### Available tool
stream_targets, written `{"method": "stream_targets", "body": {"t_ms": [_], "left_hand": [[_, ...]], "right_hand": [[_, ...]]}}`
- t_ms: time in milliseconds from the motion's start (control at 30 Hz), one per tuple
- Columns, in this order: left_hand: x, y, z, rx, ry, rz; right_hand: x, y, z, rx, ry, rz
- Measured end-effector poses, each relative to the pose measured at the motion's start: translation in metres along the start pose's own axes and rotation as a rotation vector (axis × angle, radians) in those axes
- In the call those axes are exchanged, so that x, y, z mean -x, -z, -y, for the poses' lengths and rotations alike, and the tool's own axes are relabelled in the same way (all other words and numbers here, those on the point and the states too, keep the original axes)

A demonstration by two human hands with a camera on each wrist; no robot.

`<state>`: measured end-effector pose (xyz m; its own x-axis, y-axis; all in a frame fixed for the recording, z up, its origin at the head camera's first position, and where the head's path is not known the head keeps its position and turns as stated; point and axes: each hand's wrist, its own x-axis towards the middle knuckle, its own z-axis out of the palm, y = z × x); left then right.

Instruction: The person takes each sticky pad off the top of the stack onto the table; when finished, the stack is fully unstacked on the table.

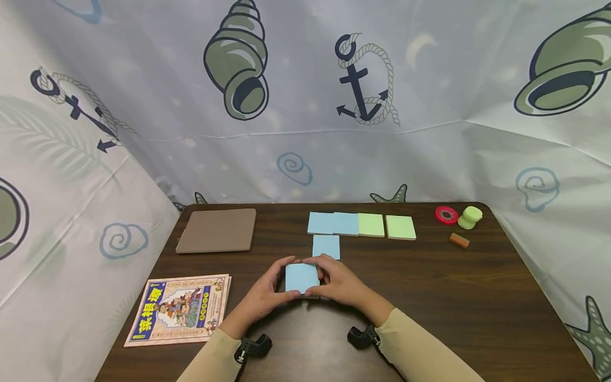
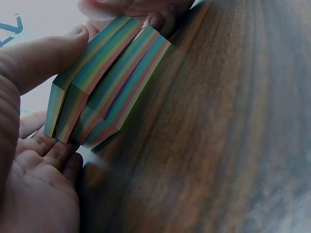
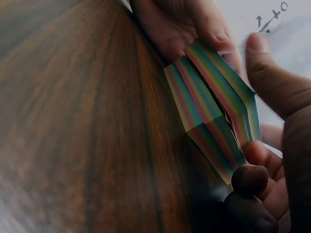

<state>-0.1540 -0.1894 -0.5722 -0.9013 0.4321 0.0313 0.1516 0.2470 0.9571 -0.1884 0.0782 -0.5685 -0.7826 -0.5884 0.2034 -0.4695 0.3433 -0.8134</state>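
Observation:
Both hands hold a stack of sticky note pads (image 1: 302,278) near the middle of the table, with a light blue sheet on top. My left hand (image 1: 261,291) grips its left side, thumb along the near edge and fingers toward the far side. From the right, my right hand (image 1: 342,282) grips it the same way, the thumb tips close together. In the left wrist view, the stack's striped edges (image 2: 109,80) fan slightly apart in layers. The right wrist view shows the same uneven striped layers (image 3: 206,97). Just beyond the hands lies a blue pad (image 1: 326,246).
Farther back runs a row of blue pads (image 1: 321,223) and green pads (image 1: 401,227). At left lie a brown flat case (image 1: 217,231) and a colourful booklet (image 1: 179,309). A red disc (image 1: 446,215), a pale green spool-shaped object (image 1: 470,217) and an orange block (image 1: 459,240) sit back right.

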Motion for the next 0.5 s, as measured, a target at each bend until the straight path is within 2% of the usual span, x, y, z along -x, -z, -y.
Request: {"method": "stream_targets", "body": {"t_ms": [300, 500], "left_hand": [[0.0, -0.0001, -0.0001, -0.01, 0.0, -0.01], [-0.0013, 0.0001, 0.0002, -0.014, 0.006, -0.004]], "right_hand": [[-0.004, 0.0022, -0.0001, 0.025, -0.006, 0.046], [-0.0041, 0.004, -0.0001, -0.063, -0.034, 0.063]]}}
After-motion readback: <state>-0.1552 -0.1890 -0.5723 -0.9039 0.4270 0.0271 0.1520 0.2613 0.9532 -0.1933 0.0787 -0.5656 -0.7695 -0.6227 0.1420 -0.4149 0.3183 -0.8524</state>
